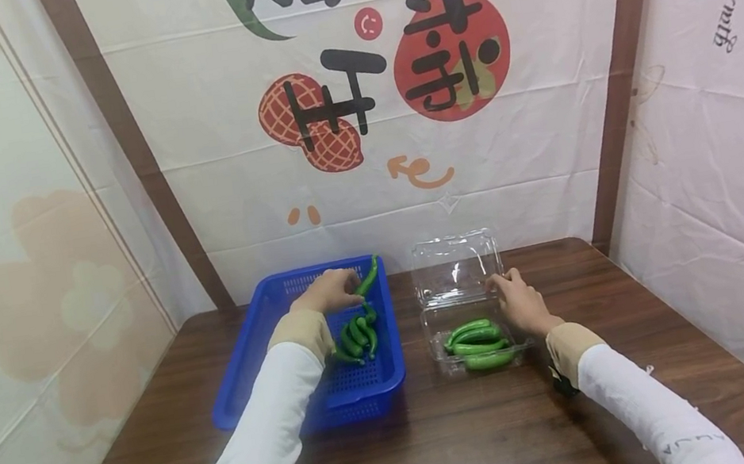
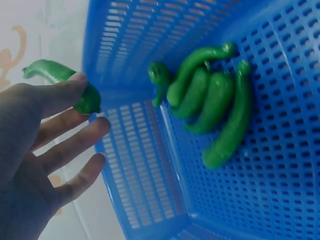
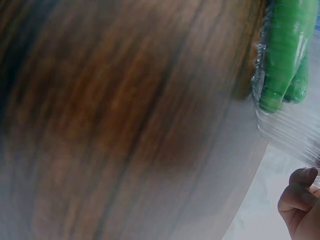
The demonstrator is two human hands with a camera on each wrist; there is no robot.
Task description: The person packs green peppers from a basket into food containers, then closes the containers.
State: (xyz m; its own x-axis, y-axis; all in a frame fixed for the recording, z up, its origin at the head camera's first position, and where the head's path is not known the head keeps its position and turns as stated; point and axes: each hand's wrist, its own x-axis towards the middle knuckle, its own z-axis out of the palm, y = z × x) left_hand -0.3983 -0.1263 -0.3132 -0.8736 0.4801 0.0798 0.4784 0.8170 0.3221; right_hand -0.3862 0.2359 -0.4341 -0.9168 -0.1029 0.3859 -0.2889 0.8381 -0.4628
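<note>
A green pepper [image 1: 369, 276] is pinched between the thumb and a finger of my left hand [image 1: 329, 292], over the far right part of the blue basket [image 1: 398, 348]. In the left wrist view this curved pepper [image 2: 50, 70] is beside the basket wall, the other fingers spread apart. Several more green peppers [image 2: 215, 102] lie together on the basket floor. My right hand [image 1: 522, 304] grips the right side of an open clear plastic container [image 1: 454, 274] near its hinge. Several green peppers [image 1: 477, 335] lie in its base. In the right wrist view the fingers [image 3: 302, 197] are partly cut off.
Both containers stand on a dark wood-grain table [image 1: 440, 446], basket on the left and plastic container on the right, with a gap between. A printed white cloth [image 1: 354, 210] hangs behind the table, and similar cloths flank both sides.
</note>
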